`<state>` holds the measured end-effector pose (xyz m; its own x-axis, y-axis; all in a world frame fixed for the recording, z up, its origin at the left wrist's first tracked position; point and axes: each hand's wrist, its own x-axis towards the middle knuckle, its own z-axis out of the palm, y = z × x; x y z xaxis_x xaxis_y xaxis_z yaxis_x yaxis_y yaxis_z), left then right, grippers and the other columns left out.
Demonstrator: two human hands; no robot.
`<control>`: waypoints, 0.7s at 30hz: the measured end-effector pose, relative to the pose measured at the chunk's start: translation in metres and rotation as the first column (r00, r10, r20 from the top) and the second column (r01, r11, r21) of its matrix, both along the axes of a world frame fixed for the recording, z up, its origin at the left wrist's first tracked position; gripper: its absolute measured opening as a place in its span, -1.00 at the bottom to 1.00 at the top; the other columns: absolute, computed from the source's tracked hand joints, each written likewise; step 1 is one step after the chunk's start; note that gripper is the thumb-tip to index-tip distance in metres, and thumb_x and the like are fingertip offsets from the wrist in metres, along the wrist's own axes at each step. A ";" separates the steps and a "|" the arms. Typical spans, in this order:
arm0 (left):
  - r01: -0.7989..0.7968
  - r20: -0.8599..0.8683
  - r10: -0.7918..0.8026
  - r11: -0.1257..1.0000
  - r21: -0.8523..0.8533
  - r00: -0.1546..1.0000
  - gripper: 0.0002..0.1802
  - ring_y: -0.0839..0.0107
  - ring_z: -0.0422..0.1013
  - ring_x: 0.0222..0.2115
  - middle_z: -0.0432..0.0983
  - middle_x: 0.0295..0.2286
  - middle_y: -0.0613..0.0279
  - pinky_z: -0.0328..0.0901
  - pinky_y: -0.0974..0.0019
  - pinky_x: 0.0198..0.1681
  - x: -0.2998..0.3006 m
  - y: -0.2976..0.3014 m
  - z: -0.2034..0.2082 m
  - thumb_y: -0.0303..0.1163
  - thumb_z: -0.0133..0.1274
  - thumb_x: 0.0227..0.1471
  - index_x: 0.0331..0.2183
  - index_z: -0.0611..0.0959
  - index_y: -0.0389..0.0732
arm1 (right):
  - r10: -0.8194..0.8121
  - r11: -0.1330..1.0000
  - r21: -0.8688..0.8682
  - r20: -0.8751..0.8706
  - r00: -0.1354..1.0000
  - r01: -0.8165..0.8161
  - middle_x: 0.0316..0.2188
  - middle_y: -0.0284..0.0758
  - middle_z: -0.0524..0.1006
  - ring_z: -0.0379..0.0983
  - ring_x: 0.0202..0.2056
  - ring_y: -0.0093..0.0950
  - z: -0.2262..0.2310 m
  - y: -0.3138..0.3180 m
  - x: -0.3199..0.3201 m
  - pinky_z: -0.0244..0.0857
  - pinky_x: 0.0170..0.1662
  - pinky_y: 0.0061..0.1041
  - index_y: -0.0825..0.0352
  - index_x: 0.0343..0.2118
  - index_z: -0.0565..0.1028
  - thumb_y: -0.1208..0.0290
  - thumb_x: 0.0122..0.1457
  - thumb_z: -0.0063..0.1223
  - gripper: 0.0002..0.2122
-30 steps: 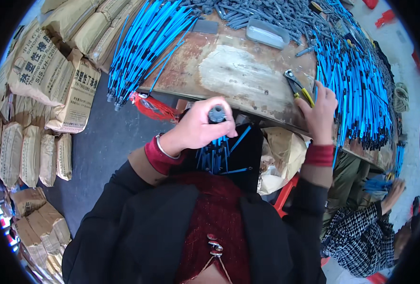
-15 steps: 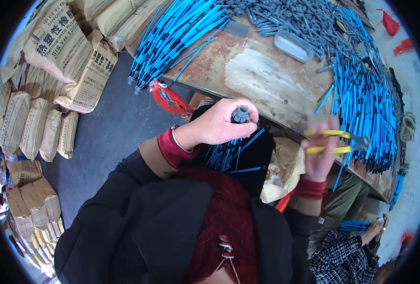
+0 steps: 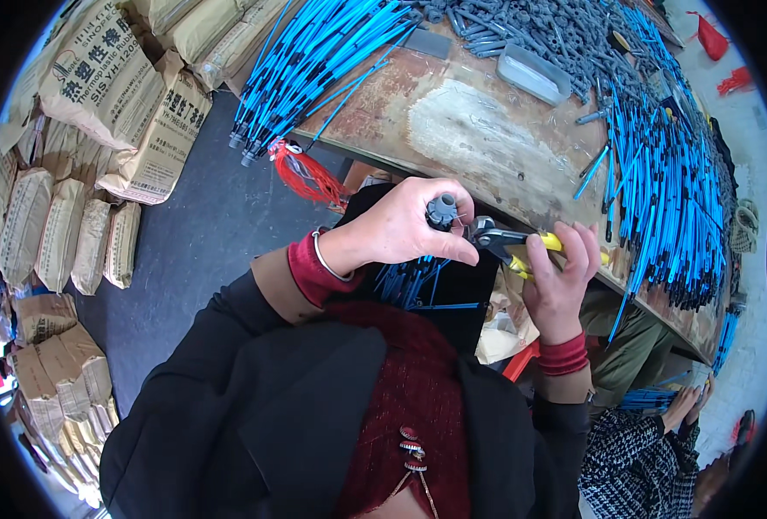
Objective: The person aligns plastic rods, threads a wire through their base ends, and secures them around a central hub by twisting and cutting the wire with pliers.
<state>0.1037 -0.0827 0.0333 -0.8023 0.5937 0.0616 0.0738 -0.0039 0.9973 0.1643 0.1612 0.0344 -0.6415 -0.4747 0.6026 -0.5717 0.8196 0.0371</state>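
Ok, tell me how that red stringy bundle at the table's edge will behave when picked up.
The red bundle will probably be floppy, since its thin strands bend and spread. It is likely light, being just a slim bunch. It may also tangle, as the strands lie loose against each other.

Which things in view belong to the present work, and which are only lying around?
In the work:
yellow-handled pliers, in the right hand
grey round piece, in the left hand
probably, blue rods on the table

Apparently just lying around:
red strings
paper sacks
shallow tray
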 end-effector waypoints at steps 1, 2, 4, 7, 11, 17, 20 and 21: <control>-0.002 0.003 0.002 1.000 0.000 1.000 -0.57 0.62 0.35 -0.50 0.45 -0.55 0.36 0.27 0.47 -0.40 0.001 0.000 0.000 -0.36 0.40 -0.37 -0.42 0.52 -0.24 | -0.002 1.000 0.026 -0.005 1.000 0.002 -0.07 -0.19 0.27 0.16 0.01 -0.11 0.003 0.000 -0.002 0.05 0.11 0.04 0.13 -0.08 0.40 0.67 -0.21 0.05 -0.48; -0.008 -0.004 0.008 1.000 -0.009 1.000 -0.56 0.62 0.35 -0.50 0.44 -0.55 0.36 0.27 0.47 -0.41 0.001 0.001 0.000 -0.36 0.40 -0.38 -0.41 0.52 -0.25 | -0.004 0.999 0.052 -0.009 1.000 0.004 -0.07 -0.21 0.28 0.16 0.01 -0.12 0.005 0.000 -0.003 0.05 0.10 0.06 0.10 -0.10 0.42 0.67 -0.21 0.06 -0.49; -0.020 -0.017 0.019 0.999 -0.029 1.000 -0.53 0.63 0.34 -0.50 0.44 -0.55 0.37 0.26 0.47 -0.42 0.002 0.004 0.000 -0.34 0.42 -0.40 -0.40 0.53 -0.26 | -0.004 0.997 0.078 -0.011 1.000 0.005 -0.07 -0.22 0.28 0.17 0.00 -0.14 0.009 0.000 -0.004 0.05 0.10 0.07 0.07 -0.11 0.44 0.66 -0.21 0.07 -0.49; -0.008 -0.026 0.007 1.000 -0.027 1.000 -0.52 0.63 0.34 -0.51 0.44 -0.55 0.37 0.26 0.48 -0.42 0.000 0.005 -0.001 -0.33 0.41 -0.40 -0.40 0.53 -0.27 | -0.020 0.994 0.104 0.014 1.000 0.019 -0.09 -0.23 0.30 0.17 0.00 -0.14 0.012 -0.001 -0.003 0.05 0.10 0.06 0.07 -0.13 0.45 0.64 -0.19 0.08 -0.53; -0.001 -0.053 -0.004 0.995 -0.100 0.999 -0.52 0.62 0.34 -0.50 0.43 -0.54 0.36 0.26 0.48 -0.41 0.001 0.009 0.005 -0.32 0.41 -0.38 -0.39 0.53 -0.27 | -0.004 0.983 0.181 -0.072 0.997 0.017 -0.10 -0.23 0.30 0.17 0.00 -0.15 0.014 0.003 -0.001 0.04 0.12 0.05 0.09 -0.12 0.45 0.63 -0.17 0.08 -0.54; -0.092 -0.120 0.078 0.989 -0.117 0.990 -0.54 0.61 0.33 -0.49 0.44 -0.53 0.34 0.25 0.48 -0.39 0.004 0.015 -0.001 -0.31 0.39 -0.35 -0.38 0.53 -0.27 | -0.090 0.994 0.056 0.009 0.996 0.089 -0.10 -0.23 0.33 0.24 -0.06 -0.16 -0.003 -0.010 0.016 0.16 0.02 -0.11 0.14 -0.09 0.44 0.62 -0.13 0.09 -0.55; -0.100 -0.141 0.084 0.989 -0.110 0.986 -0.53 0.61 0.34 -0.47 0.45 -0.52 0.33 0.26 0.48 -0.36 0.002 0.018 -0.010 -0.31 0.39 -0.36 -0.38 0.53 -0.27 | -0.132 0.991 -0.028 0.066 0.989 0.135 -0.11 -0.23 0.35 0.30 -0.11 -0.20 -0.009 -0.011 0.024 0.25 -0.07 -0.23 0.18 -0.07 0.43 0.63 -0.11 0.09 -0.55; -0.102 -0.138 0.086 0.988 -0.112 0.987 -0.53 0.61 0.34 -0.47 0.45 -0.52 0.33 0.26 0.48 -0.36 0.001 0.017 -0.009 -0.31 0.39 -0.36 -0.38 0.53 -0.27 | -0.119 0.992 -0.025 0.154 0.981 0.124 -0.16 -0.21 0.38 0.34 -0.17 -0.23 0.002 -0.011 0.024 0.27 -0.14 -0.30 0.20 -0.07 0.43 0.64 -0.12 0.10 -0.54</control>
